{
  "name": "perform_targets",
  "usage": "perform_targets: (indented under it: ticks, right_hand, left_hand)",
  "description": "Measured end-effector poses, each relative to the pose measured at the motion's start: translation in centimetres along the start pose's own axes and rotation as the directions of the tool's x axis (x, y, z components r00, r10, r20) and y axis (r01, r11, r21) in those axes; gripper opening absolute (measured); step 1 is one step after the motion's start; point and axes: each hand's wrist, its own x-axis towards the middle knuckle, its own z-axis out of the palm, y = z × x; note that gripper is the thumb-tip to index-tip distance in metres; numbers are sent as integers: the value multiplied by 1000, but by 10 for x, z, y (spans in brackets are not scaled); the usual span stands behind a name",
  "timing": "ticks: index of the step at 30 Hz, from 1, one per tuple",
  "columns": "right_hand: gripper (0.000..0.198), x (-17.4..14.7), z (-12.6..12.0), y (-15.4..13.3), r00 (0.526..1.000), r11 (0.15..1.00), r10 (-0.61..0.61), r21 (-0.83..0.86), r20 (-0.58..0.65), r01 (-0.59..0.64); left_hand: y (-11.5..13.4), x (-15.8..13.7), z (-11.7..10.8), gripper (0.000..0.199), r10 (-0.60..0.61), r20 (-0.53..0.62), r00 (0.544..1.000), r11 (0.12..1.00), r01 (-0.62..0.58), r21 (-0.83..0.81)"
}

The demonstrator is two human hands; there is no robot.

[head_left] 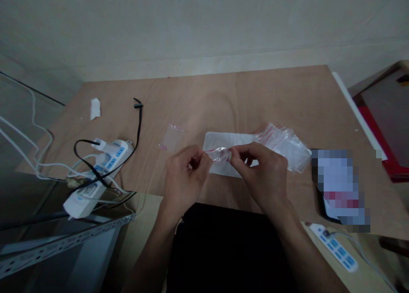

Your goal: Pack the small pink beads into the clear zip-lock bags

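Note:
Between my two hands a small clear zip bag with a red seal line is stretched above the table. The fingertips of my left hand pinch its left end, and those of my right hand pinch its right end. Beneath it lies a white sheet-like packet, partly covered by my hands. A pile of clear zip bags with red lines spreads to the right of the packet. Left of my hands, another small zip bag lies flat, with something small and pink at its lower corner.
A white power strip with plugs and tangled cables sits at the table's left edge. A black cable reaches across the wood beside a white scrap. On the right lie a phone and a lower power strip.

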Motion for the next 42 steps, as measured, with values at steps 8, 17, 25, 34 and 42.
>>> perform_targets:
  ticks: [8,17,25,34,42]
  right_hand:
    - [46,-1,-11,15,964,981,-157,147,215,127]
    - [59,7,-14,30,920,925,-240,360,310,120]
    - [55,10,-20,27,932,943,-252,281,261,177]
    - [62,10,-11,31,918,927,-345,222,195,301]
    - [55,12,-13,31,914,936,-353,80,200,344]
  left_hand:
    - [8,1,1,28,73,150,986,996,-65,-59]
    - [10,-1,0,32,138,189,972,990,-128,-67]
    - [10,1,5,33,88,164,983,986,-63,-154]
    - [8,1,10,30,91,144,985,980,-62,-189]
    - [16,1,3,13,363,-111,925,926,-345,153]
